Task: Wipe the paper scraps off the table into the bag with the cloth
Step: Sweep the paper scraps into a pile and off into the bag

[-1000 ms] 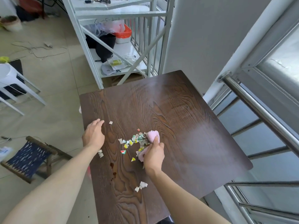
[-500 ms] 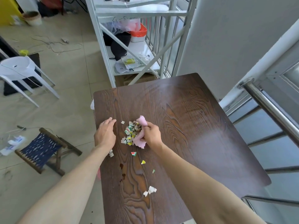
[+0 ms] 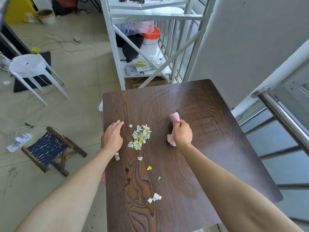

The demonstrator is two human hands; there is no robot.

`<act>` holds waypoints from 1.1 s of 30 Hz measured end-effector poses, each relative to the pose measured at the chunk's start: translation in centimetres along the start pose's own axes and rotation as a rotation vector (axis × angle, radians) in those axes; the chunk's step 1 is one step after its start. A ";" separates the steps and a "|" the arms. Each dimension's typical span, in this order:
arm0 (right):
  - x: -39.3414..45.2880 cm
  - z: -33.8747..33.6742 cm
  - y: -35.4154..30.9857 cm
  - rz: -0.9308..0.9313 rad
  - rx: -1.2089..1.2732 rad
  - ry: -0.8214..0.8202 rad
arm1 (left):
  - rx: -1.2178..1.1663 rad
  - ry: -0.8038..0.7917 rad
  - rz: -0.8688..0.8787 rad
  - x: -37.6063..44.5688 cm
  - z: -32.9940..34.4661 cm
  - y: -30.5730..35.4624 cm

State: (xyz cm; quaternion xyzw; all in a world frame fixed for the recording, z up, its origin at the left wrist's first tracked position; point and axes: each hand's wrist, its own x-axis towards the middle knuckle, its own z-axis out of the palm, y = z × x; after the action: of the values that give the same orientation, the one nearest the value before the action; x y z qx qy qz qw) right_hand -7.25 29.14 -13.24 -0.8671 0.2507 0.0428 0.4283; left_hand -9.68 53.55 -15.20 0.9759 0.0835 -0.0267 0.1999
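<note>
A heap of coloured paper scraps [image 3: 140, 136] lies on the dark wooden table [image 3: 200, 156], near its left side. My left hand [image 3: 111, 137] rests flat and open at the table's left edge, just left of the heap. My right hand [image 3: 182, 133] is shut on a pink cloth [image 3: 174, 117], off to the right of the heap and apart from it. Loose scraps trail toward me: a red-green one [image 3: 140, 158], a yellow one [image 3: 149, 167], a small green one [image 3: 159, 177] and a white clump [image 3: 154, 197]. A pink bit [image 3: 103, 179] shows under the left edge; no bag is clearly visible.
A white metal shelf [image 3: 142, 47] stands beyond the table's far edge. A steel railing [image 3: 284, 118] runs along the right. On the floor to the left are a folding stool [image 3: 48, 148] and a white plastic stool [image 3: 31, 67].
My right hand has drawn the cloth away to the right, leaving the scraps in a heap beside my left hand. The left hand stays at the table's edge.
</note>
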 end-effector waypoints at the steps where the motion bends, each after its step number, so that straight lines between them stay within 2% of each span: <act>1: 0.1 0.7 -0.4 -0.006 -0.069 -0.009 | -0.014 -0.001 0.000 0.1 0.0 -0.2; 5: -0.2 4.4 -1.8 -0.060 -0.200 -0.098 | -0.051 -0.002 0.002 0.1 0.2 -0.8; 11: -0.7 9.1 -4.1 -0.344 -0.308 -0.258 | -0.069 0.010 -0.007 0.2 0.3 -1.2; 15: -1.4 9.7 -4.3 -0.619 -0.500 -0.396 | -0.079 0.004 -0.008 0.1 0.1 -1.1; 19: -1.8 8.4 -4.7 -0.721 -0.598 -0.501 | -0.125 -0.051 0.010 0.1 0.0 -1.1; 24: -1.3 3.3 -3.2 -0.627 -0.383 -0.331 | -0.214 0.003 0.050 -1.2 -0.5 -1.8; 28: -2.0 0.1 1.3 -0.357 -0.300 -0.073 | -0.211 0.171 0.094 -4.5 -0.4 -2.9; 30: -3.5 0.3 3.1 -0.229 -0.299 -0.027 | -0.195 0.217 0.091 -6.6 -0.1 -3.5; 33: -5.7 2.6 3.7 -0.186 -0.286 0.013 | -0.210 0.249 0.121 -9.9 0.4 -4.4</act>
State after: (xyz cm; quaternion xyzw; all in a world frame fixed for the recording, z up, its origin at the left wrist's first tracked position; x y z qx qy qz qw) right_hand -13.61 31.54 -15.94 -0.9389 0.1635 0.0325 0.3011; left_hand -20.16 55.91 -16.45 0.9487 0.0510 0.1153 0.2901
